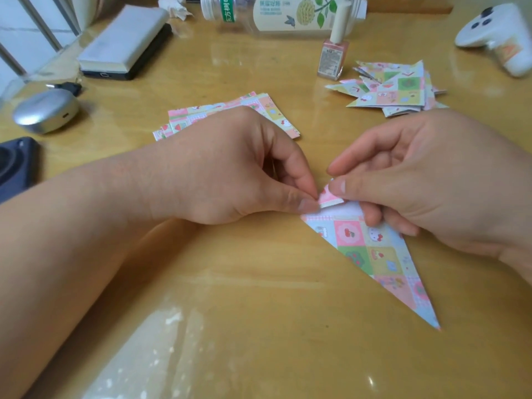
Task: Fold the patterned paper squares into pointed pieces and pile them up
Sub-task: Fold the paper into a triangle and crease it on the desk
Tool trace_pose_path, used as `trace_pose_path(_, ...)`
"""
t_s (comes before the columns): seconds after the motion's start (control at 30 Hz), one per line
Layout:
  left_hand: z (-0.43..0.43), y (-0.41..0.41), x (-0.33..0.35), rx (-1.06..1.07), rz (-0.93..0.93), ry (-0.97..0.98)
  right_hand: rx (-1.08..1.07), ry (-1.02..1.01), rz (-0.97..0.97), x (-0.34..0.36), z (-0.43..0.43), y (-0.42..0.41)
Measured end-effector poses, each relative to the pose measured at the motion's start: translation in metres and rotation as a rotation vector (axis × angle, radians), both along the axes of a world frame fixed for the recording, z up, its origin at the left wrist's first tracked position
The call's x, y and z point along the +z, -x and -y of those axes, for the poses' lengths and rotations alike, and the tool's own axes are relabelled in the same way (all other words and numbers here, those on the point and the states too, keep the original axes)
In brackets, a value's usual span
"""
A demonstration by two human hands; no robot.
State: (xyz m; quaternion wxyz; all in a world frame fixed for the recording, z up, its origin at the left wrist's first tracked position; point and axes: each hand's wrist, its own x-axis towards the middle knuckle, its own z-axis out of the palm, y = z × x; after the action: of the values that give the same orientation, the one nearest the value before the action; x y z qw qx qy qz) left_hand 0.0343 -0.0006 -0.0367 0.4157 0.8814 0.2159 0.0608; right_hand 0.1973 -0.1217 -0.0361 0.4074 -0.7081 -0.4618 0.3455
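Two hands work one folded paper (380,260): our left hand (230,168) pinches its small flap (331,197), and our right hand (426,180) seems to pinch it too. It lies on the table (259,298) right of centre, long tip pointing toward the near right corner.

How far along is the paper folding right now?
Done: a pile of pointed pieces lies at the far right. In hand: the left hand pinches the top flap of one long piece, which the right hand holds. Left: a stack of flat squares behind the left hand.
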Motion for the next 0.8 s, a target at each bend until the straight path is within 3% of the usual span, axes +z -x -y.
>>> trace_pose_path(0.8,0.0010,-0.0013,0.0018,-0.007,-0.009,-0.044,0.023,0.025,0.017,0.0007,0.0021,0.0007)
